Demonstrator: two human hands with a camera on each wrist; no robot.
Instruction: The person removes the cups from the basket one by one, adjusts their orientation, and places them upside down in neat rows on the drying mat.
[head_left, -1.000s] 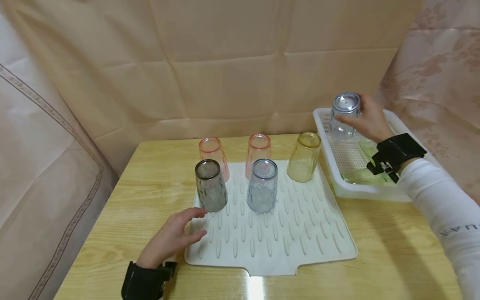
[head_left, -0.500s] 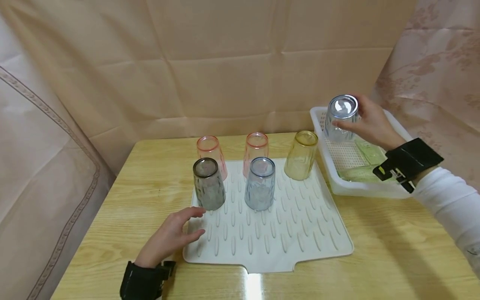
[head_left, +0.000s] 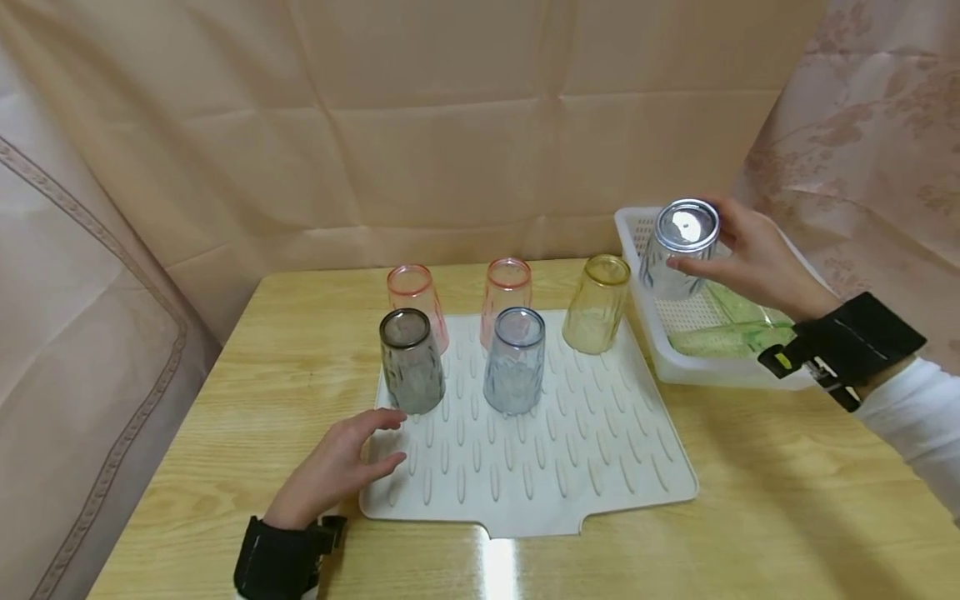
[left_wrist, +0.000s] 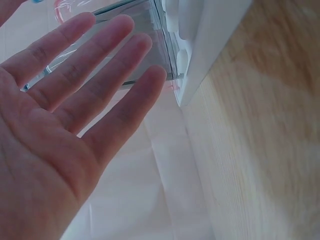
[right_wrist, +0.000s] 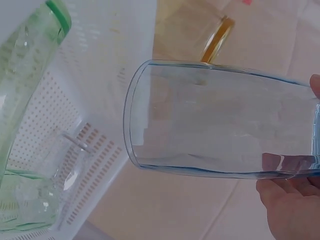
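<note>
My right hand point(head_left: 738, 250) grips a clear bluish glass point(head_left: 678, 248) upside down, held in the air over the left end of the white basket point(head_left: 660, 333). In the right wrist view the glass point(right_wrist: 220, 122) lies sideways with my fingers point(right_wrist: 290, 205) under it. My left hand point(head_left: 341, 462) rests flat and open on the near left corner of the white ribbed drying mat point(head_left: 585, 467), just in front of the grey glass point(head_left: 408, 360). The left wrist view shows the open palm point(left_wrist: 60, 125) before that grey glass point(left_wrist: 135, 35).
Upside down on the mat stand two pink glasses point(head_left: 412, 298) point(head_left: 507, 292), a yellow glass point(head_left: 596, 304) and a blue-grey glass point(head_left: 513, 360). The basket holds green glasses point(head_left: 720, 337) lying down. A wooden table point(head_left: 787, 517) carries everything; beige cloth hangs behind.
My right hand has carried the clear glass slightly left and down, toward the basket's left edge. The left hand has stayed in place on the mat corner.
</note>
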